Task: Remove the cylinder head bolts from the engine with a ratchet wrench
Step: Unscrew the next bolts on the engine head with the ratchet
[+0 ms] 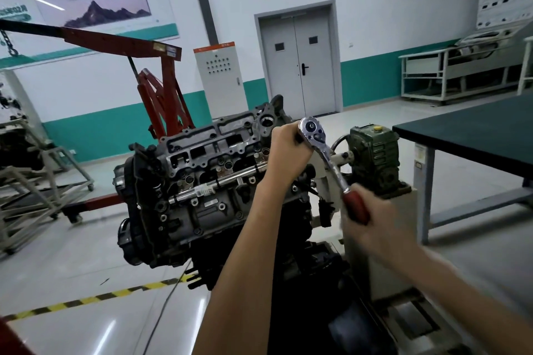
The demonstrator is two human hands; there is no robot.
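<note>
- Your right hand (pixel 364 212), blurred, wraps the red handle of the ratchet wrench (pixel 328 158); that far end should give you the most leverage.
- Your left hand (pixel 288 150) curls round beneath the wrench head, steadying it over the right end of the engine (pixel 202 170), beside the stand's green gearbox (pixel 372 153).
- Expect stiff, heavy, possibly oily steel; the bolt is hidden.

The glossy grey floor (pixel 86 253) is carrying everything here. A beige stand (pixel 406 207) is standing toward its right side, holding the engine (pixel 202 181) off the ground. A red hoist (pixel 168 86) is resting on castors behind, and a grey frame trolley (pixel 49 179) is sitting at the left edge. A dark-topped table (pixel 476 135) is standing at the right edge. A yellow-black stripe (pixel 95 297) and a thin cable (pixel 164 311) are lying across the near part.
</note>
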